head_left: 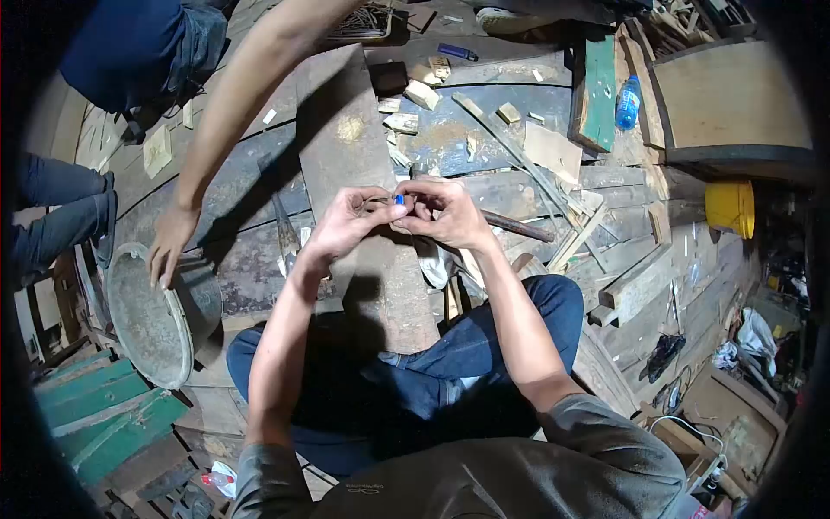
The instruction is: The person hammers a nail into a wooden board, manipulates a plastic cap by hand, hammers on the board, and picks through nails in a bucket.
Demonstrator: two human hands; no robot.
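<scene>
My left hand [359, 221] and my right hand [445, 212] meet in front of me, fingertips pinched together around a small blue object [399, 200]. What exactly it is cannot be made out. Both hands are above a long wooden board [398, 294] that runs from my lap away from me. A dark rod, perhaps a tool handle [519, 227], lies just right of my right hand. Beyond my hands lie small pale wood blocks [421, 94] and wood shavings.
Another person's arm [233, 104] reaches in from the top to a round basin [147, 320] at left. Wood strips [519, 156], a green board [598, 95], a blue bottle [628, 104] and a yellow bucket [729, 208] lie to the right. Green slats [104, 415] are at lower left.
</scene>
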